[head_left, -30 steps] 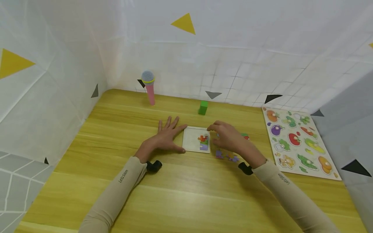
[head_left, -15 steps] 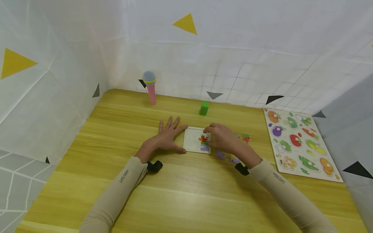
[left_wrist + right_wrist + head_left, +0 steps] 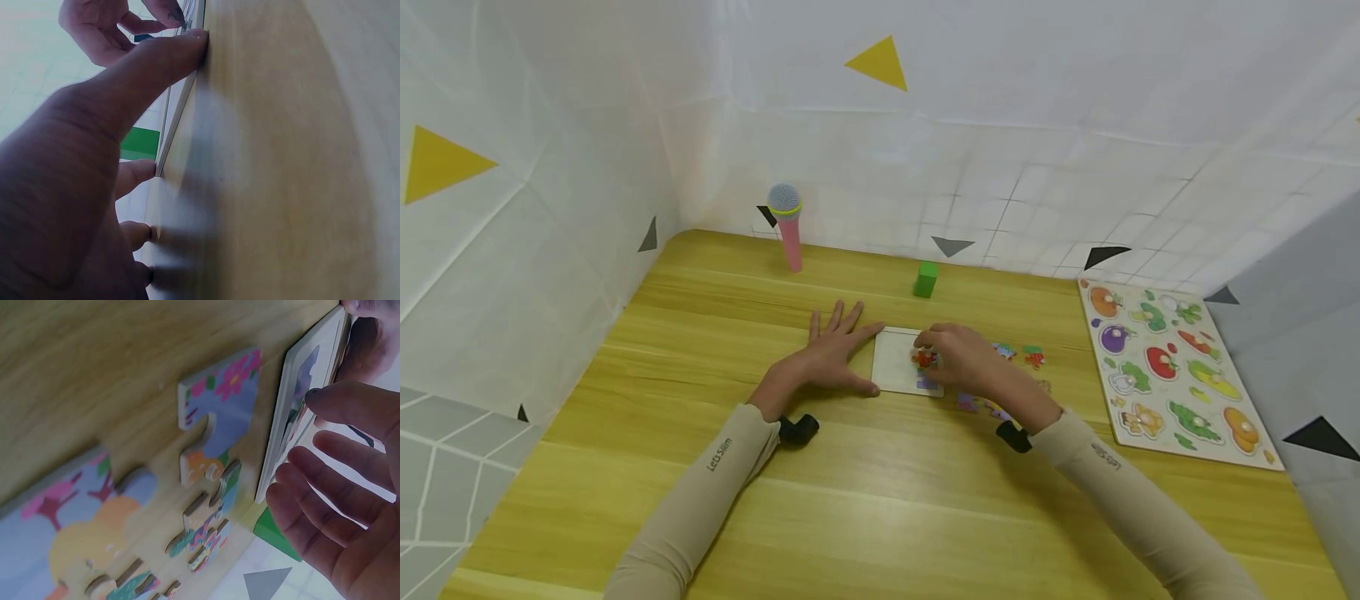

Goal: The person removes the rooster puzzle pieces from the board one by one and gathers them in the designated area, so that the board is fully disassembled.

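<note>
A shallow white puzzle tray (image 3: 892, 360) lies flat on the wooden table. My left hand (image 3: 827, 354) is spread on its left side, with thumb and index finger straight against the tray's corners. Over the tray's right part, my right hand (image 3: 962, 358) pinches a small red and orange jigsaw piece (image 3: 921, 358) between thumb and index finger. A purple patch of picture (image 3: 928, 381) shows just below it inside the tray. In the right wrist view the thumb reaches onto the tray (image 3: 278, 425), while the piece is mostly hidden by the fingers.
Several loose jigsaw pieces (image 3: 222, 412) lie right of the tray, partly under the right forearm. A green block (image 3: 926, 279) stands behind the tray. A pink toy microphone (image 3: 789, 237) stands at the back left, and a vegetable peg board (image 3: 1176, 367) lies at the right.
My right hand has moved left and slightly down, from the tray's right edge onto the red piece, uncovering more loose pieces. My left hand stays in place.
</note>
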Tool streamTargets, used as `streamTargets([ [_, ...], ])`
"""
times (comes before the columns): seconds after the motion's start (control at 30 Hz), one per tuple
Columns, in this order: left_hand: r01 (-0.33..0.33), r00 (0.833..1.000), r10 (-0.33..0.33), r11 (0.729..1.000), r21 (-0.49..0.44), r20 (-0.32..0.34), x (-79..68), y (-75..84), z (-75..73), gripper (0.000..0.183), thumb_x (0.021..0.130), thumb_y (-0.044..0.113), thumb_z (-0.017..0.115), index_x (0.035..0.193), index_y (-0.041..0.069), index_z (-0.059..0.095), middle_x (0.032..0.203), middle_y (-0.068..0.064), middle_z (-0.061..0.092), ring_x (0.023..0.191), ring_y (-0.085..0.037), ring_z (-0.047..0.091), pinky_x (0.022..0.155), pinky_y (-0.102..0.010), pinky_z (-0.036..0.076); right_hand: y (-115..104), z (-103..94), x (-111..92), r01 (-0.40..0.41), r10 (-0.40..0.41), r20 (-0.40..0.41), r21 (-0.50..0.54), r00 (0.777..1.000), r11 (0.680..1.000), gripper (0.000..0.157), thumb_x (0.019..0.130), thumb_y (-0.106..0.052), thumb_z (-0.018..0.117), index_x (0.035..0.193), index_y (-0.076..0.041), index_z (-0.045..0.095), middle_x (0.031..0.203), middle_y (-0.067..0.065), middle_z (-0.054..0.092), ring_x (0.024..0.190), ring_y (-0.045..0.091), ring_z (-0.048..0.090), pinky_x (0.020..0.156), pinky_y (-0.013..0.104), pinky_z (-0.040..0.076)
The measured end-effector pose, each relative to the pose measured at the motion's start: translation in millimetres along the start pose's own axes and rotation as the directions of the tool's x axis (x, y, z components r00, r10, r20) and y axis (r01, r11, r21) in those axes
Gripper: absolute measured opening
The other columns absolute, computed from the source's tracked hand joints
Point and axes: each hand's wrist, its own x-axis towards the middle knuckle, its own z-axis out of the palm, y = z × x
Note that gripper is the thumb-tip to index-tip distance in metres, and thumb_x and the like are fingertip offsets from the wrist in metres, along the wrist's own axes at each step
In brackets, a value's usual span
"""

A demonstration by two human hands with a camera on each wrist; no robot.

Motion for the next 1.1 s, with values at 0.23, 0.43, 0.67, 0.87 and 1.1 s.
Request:
streamTargets([
  [0.23, 0.000, 1.000, 0.000, 1.000, 0.000, 0.000, -1.2, 0.6, -0.6, 0.106, 0.077, 0.067, 0.074, 0.161, 0.028, 0.022, 0.167, -0.014, -0.008, 0.148, -0.038, -0.020, 0.109, -0.066, -0.017, -2.4, 2.8, 3.3, 0.008, -0.008, 0.015, -0.009, 1.000, 1.000, 0.033, 0.085, -0.015, 0.081, 0.115, -0.005, 0.071, 0.107, 0.008, 0.067, 0.088, 0.021, 0.065, 0.076, 0.039, 0.055],
  [0.43, -0.008, 1.000, 0.008, 1.000, -0.005, -0.006, -0.9, 0.0, -0.4, 0.106, 0.077, 0.067, 0.074, 0.161, 0.026, 0.024, 0.167, -0.014, -0.007, 0.148, -0.039, -0.019, 0.109, -0.067, -0.017, -3.2, 3.1, 4.5, 0.009, -0.009, 0.016, -0.008, 1.000, 1.000, 0.031, 0.085, -0.014, 0.080, 0.114, -0.005, 0.071, 0.105, 0.008, 0.067, 0.087, 0.021, 0.064, 0.075, 0.040, 0.054],
  [0.67, -0.002, 1.000, 0.002, 1.000, -0.002, 0.000, 0.9, -2.9, 0.9, 0.107, 0.077, 0.068, 0.074, 0.161, 0.029, 0.021, 0.166, -0.013, -0.010, 0.148, -0.038, -0.021, 0.108, -0.065, -0.019, -1.3, 3.6, 6.2, 0.015, -0.015, 0.020, -0.003, 1.000, 1.000, 0.031, 0.085, -0.012, 0.080, 0.113, -0.005, 0.072, 0.105, 0.009, 0.067, 0.086, 0.020, 0.064, 0.075, 0.038, 0.055],
  [0.87, -0.004, 1.000, 0.004, 1.000, -0.002, 0.003, 2.3, -3.9, 1.9, 0.107, 0.077, 0.069, 0.073, 0.161, 0.029, 0.021, 0.166, -0.013, -0.010, 0.148, -0.038, -0.021, 0.108, -0.065, -0.019, 0.5, 3.0, 7.5, 0.029, -0.030, 0.024, 0.019, 0.999, 0.999, 0.030, 0.084, -0.011, 0.081, 0.112, -0.006, 0.074, 0.101, 0.008, 0.065, 0.082, 0.017, 0.061, 0.072, 0.036, 0.053],
  [1.1, 0.001, 1.000, -0.001, 1.000, -0.016, 0.008, 1.0, -1.7, -0.7, 0.107, 0.077, 0.067, 0.075, 0.161, 0.029, 0.022, 0.166, -0.014, -0.008, 0.148, -0.038, -0.020, 0.108, -0.065, -0.019, -0.3, 0.7, 7.8, 0.055, -0.055, 0.019, 0.027, 0.998, 0.998, 0.023, 0.083, -0.009, 0.081, 0.105, -0.009, 0.077, 0.094, 0.007, 0.062, 0.077, 0.017, 0.055, 0.068, 0.034, 0.050],
])
